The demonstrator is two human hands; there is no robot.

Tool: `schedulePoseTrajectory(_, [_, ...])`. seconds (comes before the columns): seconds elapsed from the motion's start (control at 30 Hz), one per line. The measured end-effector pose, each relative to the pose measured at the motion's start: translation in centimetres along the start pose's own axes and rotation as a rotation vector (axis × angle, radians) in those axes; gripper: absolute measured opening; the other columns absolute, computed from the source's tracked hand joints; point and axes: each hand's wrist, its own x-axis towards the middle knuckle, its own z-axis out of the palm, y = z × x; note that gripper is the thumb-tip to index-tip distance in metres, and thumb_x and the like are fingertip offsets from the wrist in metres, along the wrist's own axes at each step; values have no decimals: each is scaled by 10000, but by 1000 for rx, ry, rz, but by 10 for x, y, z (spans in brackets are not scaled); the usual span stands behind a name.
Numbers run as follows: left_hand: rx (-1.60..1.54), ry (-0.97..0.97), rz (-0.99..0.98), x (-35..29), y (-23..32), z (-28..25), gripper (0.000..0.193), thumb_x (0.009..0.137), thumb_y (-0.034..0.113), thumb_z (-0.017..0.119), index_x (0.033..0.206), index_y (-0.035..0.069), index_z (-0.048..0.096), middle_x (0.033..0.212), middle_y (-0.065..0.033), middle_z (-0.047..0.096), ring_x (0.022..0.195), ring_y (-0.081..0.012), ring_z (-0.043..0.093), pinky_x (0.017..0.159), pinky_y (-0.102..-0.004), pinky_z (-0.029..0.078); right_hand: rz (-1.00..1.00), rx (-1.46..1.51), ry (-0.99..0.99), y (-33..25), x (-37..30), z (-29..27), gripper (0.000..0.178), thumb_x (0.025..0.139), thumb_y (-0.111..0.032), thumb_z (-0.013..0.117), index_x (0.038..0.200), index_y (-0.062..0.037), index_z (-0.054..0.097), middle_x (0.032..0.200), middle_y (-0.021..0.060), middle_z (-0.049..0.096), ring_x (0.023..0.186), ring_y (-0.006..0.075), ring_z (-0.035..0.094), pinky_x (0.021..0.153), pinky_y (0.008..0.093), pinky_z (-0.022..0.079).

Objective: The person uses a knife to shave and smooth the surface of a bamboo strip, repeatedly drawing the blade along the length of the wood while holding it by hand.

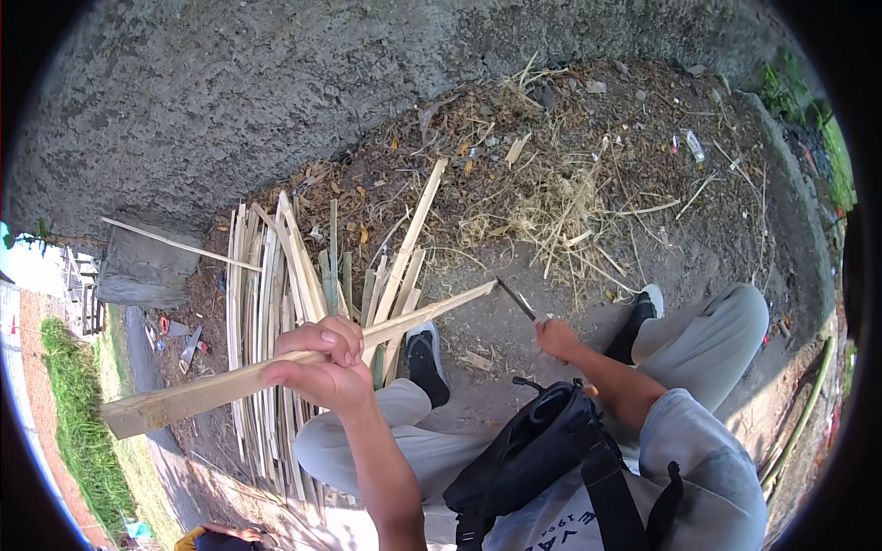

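Note:
My left hand [323,365] is closed around a long, pale split-bamboo strip [197,395], which slants from the lower left up toward the middle. Its wide end sticks out past my thumb, while the far end tapers. In my right hand [556,340] is a knife with a narrow dark blade [516,300]; my fingers wrap its handle and hide it. The blade's tip is at the strip's thin far end, though I cannot tell whether they touch. Beneath my left hand lies a pile of similar pale strips [262,303].
A rough grey wall [276,92] runs along the far side, with a concrete block [147,266] at left. Fibrous shavings [570,211] and a plastic bottle [695,147] litter the ground. A black bag [528,450] hangs at my front. Another person's sleeve [190,540] shows lower left.

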Motion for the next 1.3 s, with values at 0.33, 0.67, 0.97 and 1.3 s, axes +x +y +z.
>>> schedulePoseTrajectory(0.33, [64,332,-89,17,2,-12,609,903,630,299,675,92,471,440,-6,286,359,-128,291,385,-249,253,123,206,-47,-54,-67,-88,479,895,-377,483,712,56,576,489,148,548,450,279,601,470,385,488])
schedulePoseTrajectory(0.67, [175,99,-140,37,3,-17,526,926,555,359,959,41,466,631,-31,397,575,-145,431,631,-299,402,-75,590,233,-55,-80,-86,366,891,-324,570,720,-4,522,530,22,477,433,113,489,419,301,442])
schedulePoseTrajectory(0.97, [515,-302,-134,34,15,-37,647,837,0,611,1323,62,188,951,-36,406,876,-129,417,860,-282,368,-53,871,70,-65,-82,-85,359,882,-314,590,737,3,502,574,30,485,424,122,497,418,305,467])
schedulePoseTrajectory(1.3, [532,-131,-164,40,13,-31,542,684,4,777,1088,50,418,918,-31,444,840,-121,466,847,-280,439,-13,1022,90,-65,-73,-82,318,879,-285,594,748,-12,496,585,22,468,414,117,469,414,300,448])
